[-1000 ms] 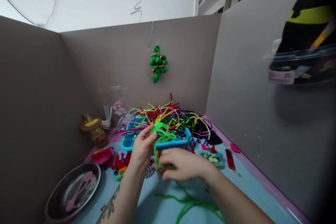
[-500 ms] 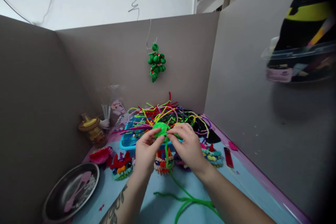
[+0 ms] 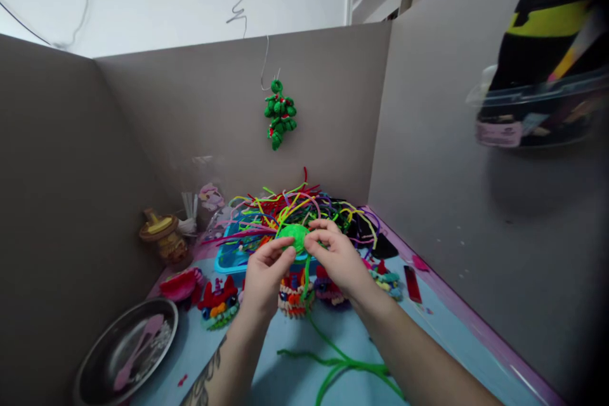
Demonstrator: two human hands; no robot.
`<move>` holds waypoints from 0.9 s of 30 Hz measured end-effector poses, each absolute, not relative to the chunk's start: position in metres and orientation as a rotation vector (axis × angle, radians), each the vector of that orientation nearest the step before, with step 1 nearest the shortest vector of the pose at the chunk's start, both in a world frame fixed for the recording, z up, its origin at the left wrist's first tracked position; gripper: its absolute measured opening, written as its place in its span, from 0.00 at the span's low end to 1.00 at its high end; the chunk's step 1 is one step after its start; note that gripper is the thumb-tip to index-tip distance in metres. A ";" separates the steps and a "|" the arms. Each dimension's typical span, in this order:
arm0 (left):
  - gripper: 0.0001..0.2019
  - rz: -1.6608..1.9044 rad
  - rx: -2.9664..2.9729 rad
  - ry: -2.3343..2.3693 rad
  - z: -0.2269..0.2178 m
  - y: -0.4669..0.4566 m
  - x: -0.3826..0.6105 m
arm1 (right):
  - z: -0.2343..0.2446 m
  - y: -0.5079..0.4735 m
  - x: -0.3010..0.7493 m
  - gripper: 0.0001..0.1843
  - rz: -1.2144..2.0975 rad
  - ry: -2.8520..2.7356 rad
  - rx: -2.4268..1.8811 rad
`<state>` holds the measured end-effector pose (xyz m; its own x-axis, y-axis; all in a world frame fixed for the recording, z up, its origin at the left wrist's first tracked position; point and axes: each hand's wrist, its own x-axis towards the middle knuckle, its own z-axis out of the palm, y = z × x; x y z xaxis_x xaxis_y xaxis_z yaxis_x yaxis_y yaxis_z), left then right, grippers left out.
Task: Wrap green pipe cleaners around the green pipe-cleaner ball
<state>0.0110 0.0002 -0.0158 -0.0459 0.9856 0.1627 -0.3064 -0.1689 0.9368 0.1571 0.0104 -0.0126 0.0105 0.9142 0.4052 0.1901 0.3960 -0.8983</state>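
My left hand pinches the left edge of a bright green, rounded pipe-cleaner piece between thumb and fingers. On its right side, my right hand grips the same piece with thumb and forefinger, the other fingers loosely curled. A green strand hangs from it between the hands. Lower down, loose green pipe cleaners lie on the light blue mat, partly behind my right forearm. Just beyond the hands stands a blue tray heaped with many-coloured pipe cleaners.
Colourful finished pipe-cleaner figures line the tray's front. A metal bowl with a pink spoon and white beads sits at left, near a jar. A green ornament hangs on the back panel. A container hangs at right.
The right fingers have shifted along the green piece's right edge, and more of its rounded face shows. The view has shifted slightly; other things stay put.
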 end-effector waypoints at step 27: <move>0.21 1.592 0.854 0.963 -0.014 0.011 -0.001 | -0.006 0.020 0.186 0.12 0.812 -1.517 -0.957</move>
<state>-0.0013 0.0115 -0.0136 -0.2048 0.9772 0.0550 -0.4050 -0.1358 0.9042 0.1855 0.0203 -0.0059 -0.0595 0.8999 0.4320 0.1396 0.4361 -0.8890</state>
